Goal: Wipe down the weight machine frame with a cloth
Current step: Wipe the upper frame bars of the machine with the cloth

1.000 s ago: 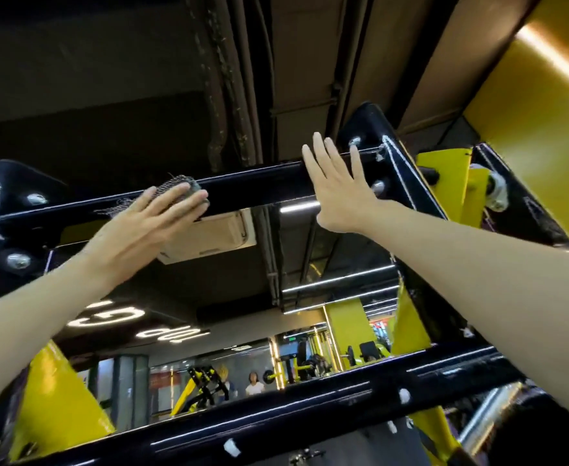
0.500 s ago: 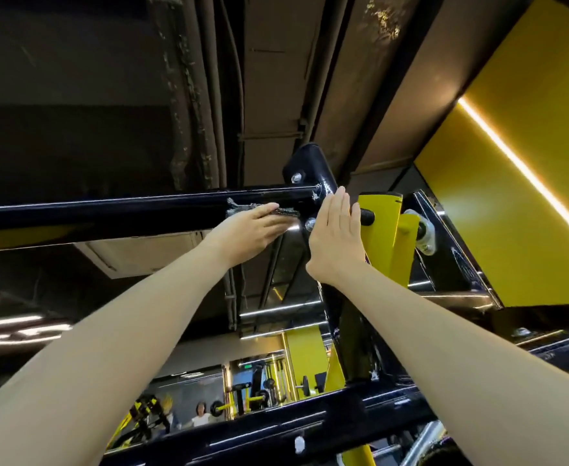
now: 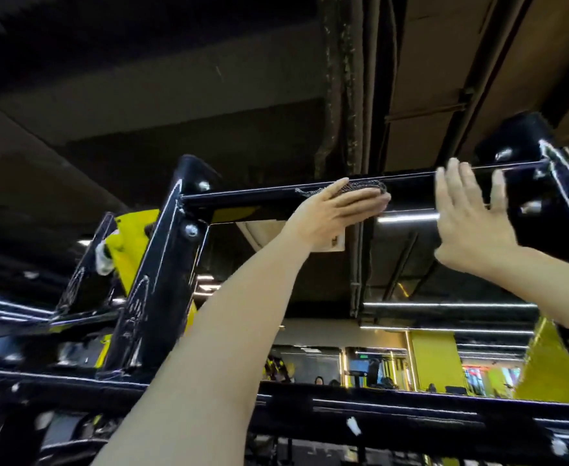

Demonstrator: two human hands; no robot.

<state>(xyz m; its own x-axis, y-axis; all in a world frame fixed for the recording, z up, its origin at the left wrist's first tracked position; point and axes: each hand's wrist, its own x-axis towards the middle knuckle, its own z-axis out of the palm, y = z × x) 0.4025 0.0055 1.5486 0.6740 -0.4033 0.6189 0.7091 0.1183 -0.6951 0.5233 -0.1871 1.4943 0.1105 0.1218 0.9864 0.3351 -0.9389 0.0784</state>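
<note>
The weight machine frame is glossy black steel; its top crossbar point(image 3: 259, 198) runs overhead from a left corner bracket to a right one. A dark mesh cloth point(image 3: 363, 187) lies against the front of that bar, near its middle. My left hand point(image 3: 336, 210) presses the cloth onto the bar with flat fingers. Just to its right, my right hand point(image 3: 468, 223) is raised with spread fingers in front of the bar and holds nothing. I cannot tell whether that hand touches the bar.
A slanted black upright point(image 3: 162, 264) with bolts joins the bar's left end, with yellow machine parts point(image 3: 125, 237) behind it. A lower black crossbar point(image 3: 410, 412) passes under my arms. Ceiling pipes point(image 3: 340, 95) hang above. People point(image 3: 318, 380) sit far off in the gym.
My left hand has slid the cloth leftward along the top bar, away from the right corner bracket. My right hand has come off that corner and spread its fingers. The view swung left.
</note>
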